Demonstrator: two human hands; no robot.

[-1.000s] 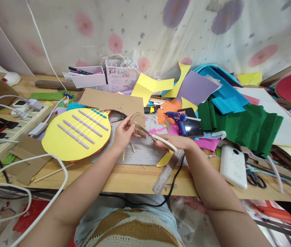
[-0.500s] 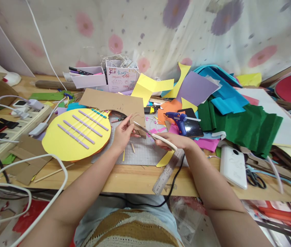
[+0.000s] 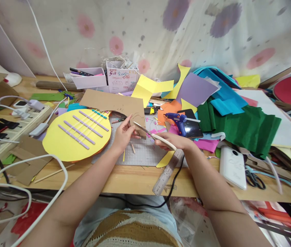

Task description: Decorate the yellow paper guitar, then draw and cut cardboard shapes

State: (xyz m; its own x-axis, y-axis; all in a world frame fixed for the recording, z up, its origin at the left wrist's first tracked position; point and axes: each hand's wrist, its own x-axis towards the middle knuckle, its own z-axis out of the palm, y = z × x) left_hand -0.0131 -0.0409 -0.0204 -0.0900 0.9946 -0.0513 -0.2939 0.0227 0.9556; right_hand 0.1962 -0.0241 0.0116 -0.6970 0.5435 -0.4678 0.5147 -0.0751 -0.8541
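My left hand pinches the near edge of a brown cardboard piece, which bears a drawn curved outline at its right end. In my right hand is a pair of scissors with white handles; their blades lie at the cardboard beside my left fingertips. How far the blades are apart I cannot tell. Under both hands spreads a grey cutting mat. A yellow paper oval with several purple strips and white strings lies left of my left hand.
A blue glue gun rests on a black tablet to the right. Near the table edge lie a steel ruler and a black cable. Crepe paper, dark scissors, a white power bank and a power strip surround the mat.
The view has shifted very slightly. Both hands, the scissors and the cardboard keep almost the same place.
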